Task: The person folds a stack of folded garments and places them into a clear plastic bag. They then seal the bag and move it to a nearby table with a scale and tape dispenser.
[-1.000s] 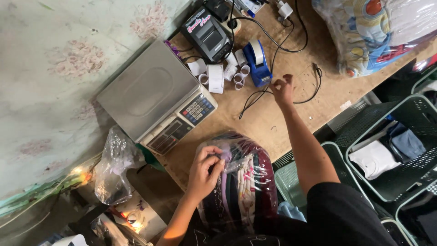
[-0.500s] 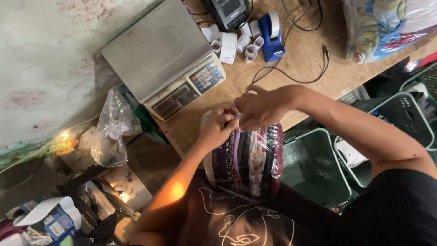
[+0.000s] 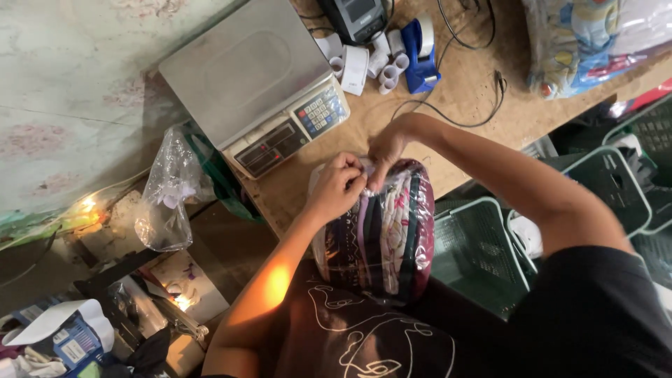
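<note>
A clear plastic bag stuffed with folded patterned cloth [image 3: 381, 234] rests against my lap at the edge of the wooden table [image 3: 462, 84]. My left hand [image 3: 337, 187] pinches the bag's gathered top. My right hand [image 3: 385, 148] meets it from above, fingers closed on the same bunched plastic. Both hands touch each other at the bag's mouth.
A grey weighing scale [image 3: 255, 77] with a keypad stands just beyond the hands. A blue tape dispenser [image 3: 421, 47], several white rolls [image 3: 364, 59], a small label printer [image 3: 353, 15] and black cables [image 3: 476, 98] lie behind. Green crates [image 3: 483, 252] sit right; a crumpled plastic bag [image 3: 168, 189] hangs left.
My right hand came back from the cables on the table and joined the left hand at the bag's top. The view shifted down toward my lap.
</note>
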